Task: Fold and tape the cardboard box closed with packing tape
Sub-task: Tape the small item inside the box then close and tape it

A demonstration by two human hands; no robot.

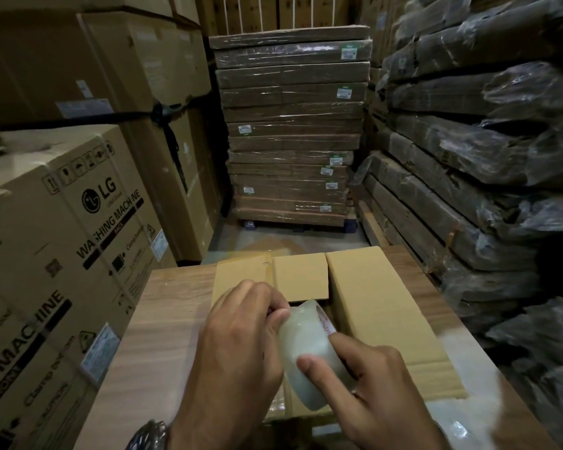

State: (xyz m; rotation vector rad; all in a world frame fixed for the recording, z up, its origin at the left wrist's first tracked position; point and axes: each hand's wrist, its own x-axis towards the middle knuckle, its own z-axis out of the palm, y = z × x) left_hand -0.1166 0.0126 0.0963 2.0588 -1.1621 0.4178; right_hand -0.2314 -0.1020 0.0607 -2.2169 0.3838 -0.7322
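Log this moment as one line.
left hand: pinches tape roll | right hand: holds roll | box: flaps down, centre gap open | table: under box

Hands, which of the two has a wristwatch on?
The left hand, pinching the tape roll; a metal wristwatch sits at its wrist. The right hand shows none.

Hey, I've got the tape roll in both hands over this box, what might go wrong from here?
1. Both the left hand and right hand grip the tape roll, so nothing presses the flaps of the cardboard box down; they may spring up.
2. A gap shows between the flaps; tape laid there could sag or wrinkle.
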